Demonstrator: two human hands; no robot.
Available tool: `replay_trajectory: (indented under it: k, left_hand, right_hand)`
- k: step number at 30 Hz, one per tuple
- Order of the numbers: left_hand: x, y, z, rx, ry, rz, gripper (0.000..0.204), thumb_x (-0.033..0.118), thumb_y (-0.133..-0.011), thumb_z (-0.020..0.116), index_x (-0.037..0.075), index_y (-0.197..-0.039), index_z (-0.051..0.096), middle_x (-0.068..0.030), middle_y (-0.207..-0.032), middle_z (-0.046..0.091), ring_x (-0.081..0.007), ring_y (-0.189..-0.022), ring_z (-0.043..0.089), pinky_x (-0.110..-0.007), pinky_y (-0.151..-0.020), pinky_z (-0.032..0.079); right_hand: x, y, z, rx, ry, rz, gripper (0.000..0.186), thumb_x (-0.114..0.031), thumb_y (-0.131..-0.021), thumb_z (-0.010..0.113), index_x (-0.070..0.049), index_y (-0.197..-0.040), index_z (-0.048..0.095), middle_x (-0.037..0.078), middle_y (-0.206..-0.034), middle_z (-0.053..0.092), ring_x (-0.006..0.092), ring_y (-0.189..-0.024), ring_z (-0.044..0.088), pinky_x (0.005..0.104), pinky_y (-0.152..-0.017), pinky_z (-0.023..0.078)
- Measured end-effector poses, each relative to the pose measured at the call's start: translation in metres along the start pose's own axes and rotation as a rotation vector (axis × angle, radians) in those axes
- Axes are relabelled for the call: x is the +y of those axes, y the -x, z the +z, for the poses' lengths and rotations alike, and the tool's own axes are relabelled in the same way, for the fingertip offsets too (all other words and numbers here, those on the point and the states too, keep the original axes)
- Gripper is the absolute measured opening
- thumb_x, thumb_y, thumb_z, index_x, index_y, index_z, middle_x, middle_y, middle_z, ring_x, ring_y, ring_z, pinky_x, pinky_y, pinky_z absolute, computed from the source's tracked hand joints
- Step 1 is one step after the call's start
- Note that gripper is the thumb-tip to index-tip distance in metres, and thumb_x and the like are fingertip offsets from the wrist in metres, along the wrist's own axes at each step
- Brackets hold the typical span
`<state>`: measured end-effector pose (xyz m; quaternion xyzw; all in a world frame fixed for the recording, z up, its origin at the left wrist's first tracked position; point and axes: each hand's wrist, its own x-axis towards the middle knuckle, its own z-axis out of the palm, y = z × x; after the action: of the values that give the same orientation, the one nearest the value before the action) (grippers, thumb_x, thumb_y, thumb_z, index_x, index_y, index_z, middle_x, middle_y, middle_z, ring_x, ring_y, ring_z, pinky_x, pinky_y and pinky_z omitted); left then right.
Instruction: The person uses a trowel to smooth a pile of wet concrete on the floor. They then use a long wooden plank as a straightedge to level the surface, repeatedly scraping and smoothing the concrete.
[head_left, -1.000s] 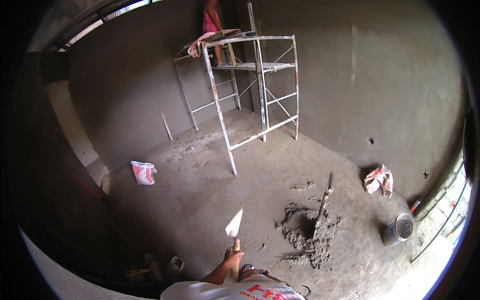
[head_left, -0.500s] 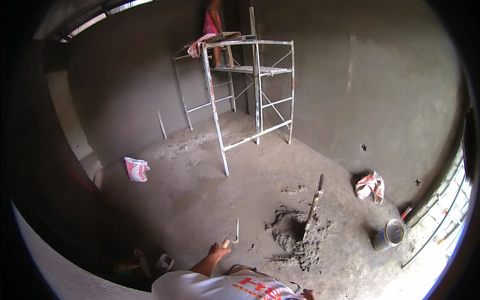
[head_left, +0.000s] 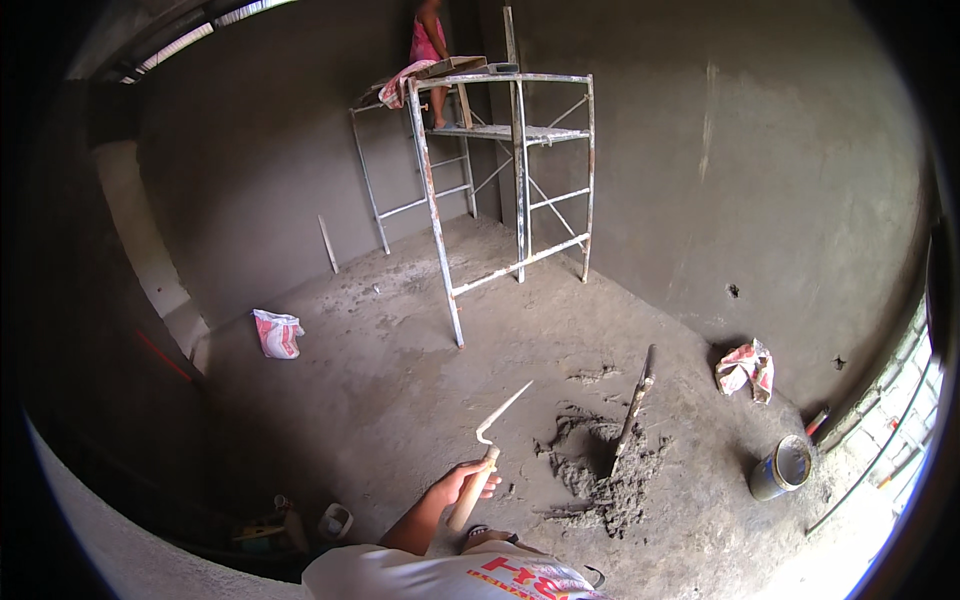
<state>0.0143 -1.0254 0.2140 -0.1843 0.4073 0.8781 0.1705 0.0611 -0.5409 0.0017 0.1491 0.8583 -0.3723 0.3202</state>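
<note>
Grey mortar, trowel in left hand

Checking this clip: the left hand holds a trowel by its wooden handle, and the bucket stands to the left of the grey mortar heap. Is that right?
Not quite: the head view shows the bucket to the right of the grey mortar heap. The left hand does hold the trowel by its wooden handle.

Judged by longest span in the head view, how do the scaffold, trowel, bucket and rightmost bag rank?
1. Scaffold
2. Trowel, helped by nearness to the camera
3. Bucket and rightmost bag: too alike to rank
</note>
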Motion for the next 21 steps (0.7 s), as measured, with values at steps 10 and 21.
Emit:
replay_trajectory:
  k: [10, 21]
  left_hand:
    - [-0.119, -0.03, -0.134, 0.807, -0.848, -0.039, 0.027, 0.027, -0.07, 0.081, 0.005, -0.065, 0.066, -0.0077, -0.064, 0.067, -0.0189, -0.057, 0.065, -0.035, -0.054, 0.052]
    - [0.014, -0.037, -0.129, 0.734, -0.255, 0.418, 0.02, 0.018, -0.078, 0.075, 0.007, -0.079, 0.059, -0.0035, -0.062, 0.059, -0.0159, -0.048, 0.057, -0.033, -0.046, 0.049]
  right_hand:
    - [-0.022, -0.022, 0.002, -0.067, 0.065, -0.013, 0.038, -0.042, -0.097, 0.052, -0.015, -0.122, 0.064, 0.017, -0.098, 0.071, 0.0266, -0.096, 0.068, 0.04, -0.082, 0.054]
    - [-0.128, -0.132, 0.068, -0.35, 0.845, -0.46, 0.038, -0.042, -0.098, 0.052, -0.015, -0.122, 0.064, 0.018, -0.099, 0.071, 0.0267, -0.098, 0.068, 0.0398, -0.082, 0.054]
